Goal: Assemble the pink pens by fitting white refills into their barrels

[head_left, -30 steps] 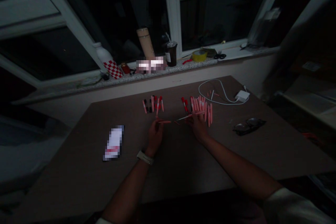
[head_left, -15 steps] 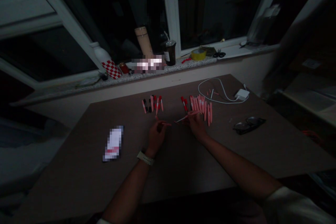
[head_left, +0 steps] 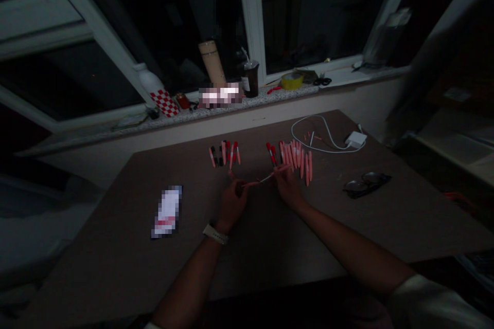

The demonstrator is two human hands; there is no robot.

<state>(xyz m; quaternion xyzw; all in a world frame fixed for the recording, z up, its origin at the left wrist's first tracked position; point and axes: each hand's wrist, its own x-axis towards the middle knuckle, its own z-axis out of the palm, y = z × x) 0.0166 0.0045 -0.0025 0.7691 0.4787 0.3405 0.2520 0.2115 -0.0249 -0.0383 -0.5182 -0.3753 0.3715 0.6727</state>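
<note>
The left grip (head_left: 231, 206) is closed, its fingers curled around the near end of a slim pink pen (head_left: 266, 179), and the right grip (head_left: 287, 187) is pinched on the far end. The pen spans the gap between the two hands, slanting up to the right above the brown desk (head_left: 116, 247). Its middle looks thin and pale, but the dim light hides whether that part is a bare refill. A white watch strap (head_left: 215, 234) circles the left wrist, and a white sleeve (head_left: 432, 303) covers the right arm. Just ahead of the hands lie two bunches of pens: a smaller left bunch (head_left: 224, 154) of pink, red and dark pieces, and a larger right bunch (head_left: 295, 159), mostly pink and fanned out just beyond the right grip. Farther right, a white charger (head_left: 355, 139) trails a looped cable (head_left: 314, 116) around a few small pink pieces (head_left: 309, 136), and dark glasses (head_left: 366, 184) lie nearer the desk's right side. Left of the hands sits a pixelated packet (head_left: 167, 211). Beyond the desk, a speckled stone window sill (head_left: 270, 93) carries a red-and-white checked bottle (head_left: 162, 97), a dark cup (head_left: 250, 79), a yellow tape roll (head_left: 292, 80) and black-handled scissors (head_left: 322, 81).
</note>
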